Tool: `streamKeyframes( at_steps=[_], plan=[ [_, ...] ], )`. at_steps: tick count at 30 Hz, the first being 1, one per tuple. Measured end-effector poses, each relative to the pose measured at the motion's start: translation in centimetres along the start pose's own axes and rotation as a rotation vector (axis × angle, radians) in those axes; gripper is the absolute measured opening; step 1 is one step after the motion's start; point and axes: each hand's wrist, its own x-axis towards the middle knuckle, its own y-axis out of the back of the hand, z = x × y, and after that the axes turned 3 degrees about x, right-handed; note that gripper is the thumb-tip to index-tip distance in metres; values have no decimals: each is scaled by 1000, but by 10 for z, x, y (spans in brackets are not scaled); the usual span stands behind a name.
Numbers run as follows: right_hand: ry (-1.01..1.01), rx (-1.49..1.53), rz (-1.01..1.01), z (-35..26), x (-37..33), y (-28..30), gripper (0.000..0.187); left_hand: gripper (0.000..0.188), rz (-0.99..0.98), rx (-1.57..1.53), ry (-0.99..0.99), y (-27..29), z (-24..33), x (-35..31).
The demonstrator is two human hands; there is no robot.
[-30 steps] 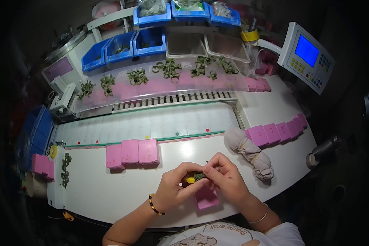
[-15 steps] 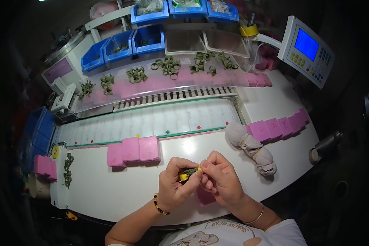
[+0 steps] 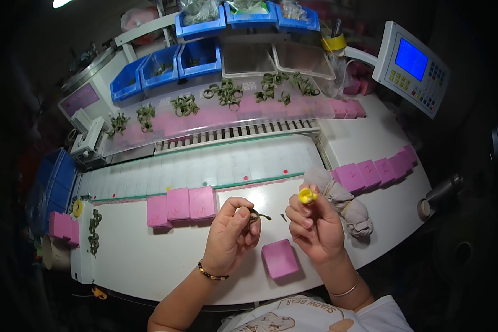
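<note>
My left hand (image 3: pixel 231 229) pinches a dark green ring-like piece (image 3: pixel 254 214) with a thin stem sticking out to the right. The fingers hide part of it. Higher and to the right, my right hand (image 3: pixel 317 227) holds a small yellow cup-shaped piece (image 3: pixel 307 195) between thumb and fingertips. A dark green sliver (image 3: pixel 283 217) shows between the hands; whether it lies on the table or is in the air I cannot tell. Below them, a pink block (image 3: pixel 280 259) lies on the white table (image 3: pixel 144 260).
Three pink blocks (image 3: pixel 174 206) stand at left centre, near the white conveyor (image 3: pixel 205 166). A grey cloth bundle (image 3: pixel 343 205) lies beside my right hand, with a row of pink blocks (image 3: pixel 365 174) behind. Green rings (image 3: pixel 185 104) rest on the clear shelf. A control panel (image 3: pixel 412 66) overhangs the right.
My hands have moved apart, the right rising with the yellow piece, the left keeping the green one. The pink block beneath is uncovered. The conveyor's coloured dots have shifted left.
</note>
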Motion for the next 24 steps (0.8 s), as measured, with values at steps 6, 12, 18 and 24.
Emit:
streamKeyframes(
  at_steps=[6, 12, 18, 24],
  plan=[
    [-72, -781, 135, 0, -3, 1, 12, 25, -37, -190, 138, 1, 1, 3],
    [593, -1771, -98, 14, -2, 3, 14, 28, -65, -188, 179, 6, -1, 1],
    [977, -2195, -259, 14, -4, 5, 19, 40, -41, -87, 282, 3, 2, 1],
    [687, -1768, -204, 11, -6, 9, 4, 39, -92, 54, 229, 2, 1, -2]
  ],
)
